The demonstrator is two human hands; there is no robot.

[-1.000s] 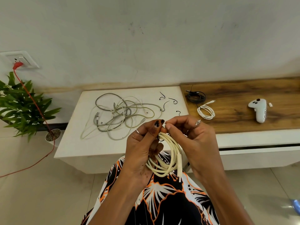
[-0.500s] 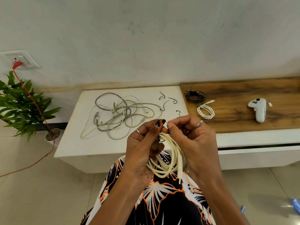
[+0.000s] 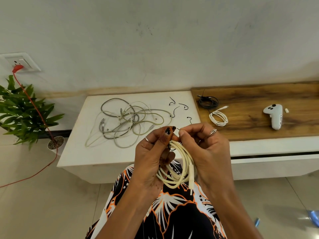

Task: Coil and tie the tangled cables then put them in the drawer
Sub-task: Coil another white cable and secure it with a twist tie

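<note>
Over at the far left a plant (image 3: pixel 25 109) is standing in its pot, with a red cord (image 3: pixel 37 107) running down past it from the socket (image 3: pixel 20 62) to the floor. Next along, on the white table (image 3: pixel 77 152), the tangle (image 3: pixel 127 121) of grey and pale cables is lying loose, and it is lying just as it was a second ago. A few black ties (image 3: pixel 179 107) are scattered just right of it. In front of the table the person is holding a cream coil (image 3: pixel 179 163) up over their lap, clear of the table top. The left hand (image 3: pixel 151 161) is wrapped around the coil's left side, thumb and forefinger pinching at its top. The right hand (image 3: pixel 207 152) is meeting it there, its fingertips (image 3: pixel 181 134) pinched on a thin black tie that is sticking out above the coil; a loop of the same tie is showing just under the thumbs. Compared with a second ago the two hands are pressing closer together and the right knuckles are curling in more, while the coil is hanging in much the same spot, its plug (image 3: pixel 191 180) dangling at the bottom. Further right, on the wooden top (image 3: pixel 259 131), a black coil (image 3: pixel 208 102) and a white coil (image 3: pixel 218 118) are lying near each other, unchanged. Well beyond them a white controller (image 3: pixel 274 116) is resting with a small white piece (image 3: pixel 286 110) just beside it.
</note>
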